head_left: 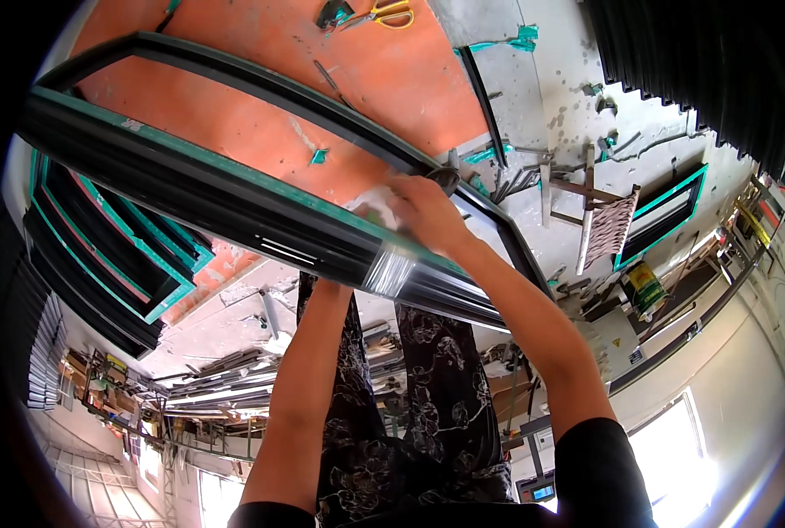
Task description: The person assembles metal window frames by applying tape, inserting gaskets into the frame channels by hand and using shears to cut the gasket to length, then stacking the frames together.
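Observation:
A long black window frame with green protective strip along its edge lies tilted across the view in front of me. Clear plastic film is wound around its near bar. On the far side of that bar is my right hand, its fingers curled on a bunched, see-through piece that looks like the same film; motion blurs it. My left forearm reaches up to the bar's underside, where my left hand passes behind it, so its fingers are hidden.
Yellow-handled scissors and a tape roll lie on the orange board. Green-edged frames are stacked at left. A woven stool and another green-edged frame stand at right. Black profiles are piled at upper right.

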The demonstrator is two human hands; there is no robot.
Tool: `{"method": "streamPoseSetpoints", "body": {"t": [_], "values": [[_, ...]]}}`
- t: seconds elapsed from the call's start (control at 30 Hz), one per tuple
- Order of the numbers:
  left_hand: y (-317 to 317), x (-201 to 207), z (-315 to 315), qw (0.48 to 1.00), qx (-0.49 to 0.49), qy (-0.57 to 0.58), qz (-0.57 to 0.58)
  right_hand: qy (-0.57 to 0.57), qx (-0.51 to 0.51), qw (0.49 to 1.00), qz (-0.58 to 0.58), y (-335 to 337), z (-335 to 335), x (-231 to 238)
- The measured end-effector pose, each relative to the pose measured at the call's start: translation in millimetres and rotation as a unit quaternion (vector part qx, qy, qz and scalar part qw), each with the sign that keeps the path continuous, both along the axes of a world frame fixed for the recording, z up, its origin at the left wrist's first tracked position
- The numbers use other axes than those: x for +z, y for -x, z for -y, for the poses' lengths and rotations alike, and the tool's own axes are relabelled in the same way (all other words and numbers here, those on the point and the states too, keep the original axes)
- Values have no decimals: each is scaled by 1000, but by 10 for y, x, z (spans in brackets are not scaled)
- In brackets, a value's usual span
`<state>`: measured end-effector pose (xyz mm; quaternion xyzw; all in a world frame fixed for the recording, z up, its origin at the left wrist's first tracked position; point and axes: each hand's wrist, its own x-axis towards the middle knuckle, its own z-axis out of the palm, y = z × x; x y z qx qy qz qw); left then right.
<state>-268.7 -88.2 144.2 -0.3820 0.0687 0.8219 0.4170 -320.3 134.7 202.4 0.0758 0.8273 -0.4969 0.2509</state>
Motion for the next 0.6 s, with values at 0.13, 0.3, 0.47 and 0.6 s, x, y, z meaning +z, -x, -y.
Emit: {"method": "streamPoseSetpoints", "body": {"t": [0.13,0.3,0.47,0.6], "values": [[-135,778,-7,955,-62,246,150,-9,-157,985,71,-2,-283,656],[-79,1970,148,957,-135,239,90,9,-110,994,1,-361,-5,1634],[146,2428,-135,945,-220,238,51,19,-30,999,28,-397,538,1993],[228,2366,-47,752,-450,384,-291,-6,-97,989,112,-492,511,2051]]}}
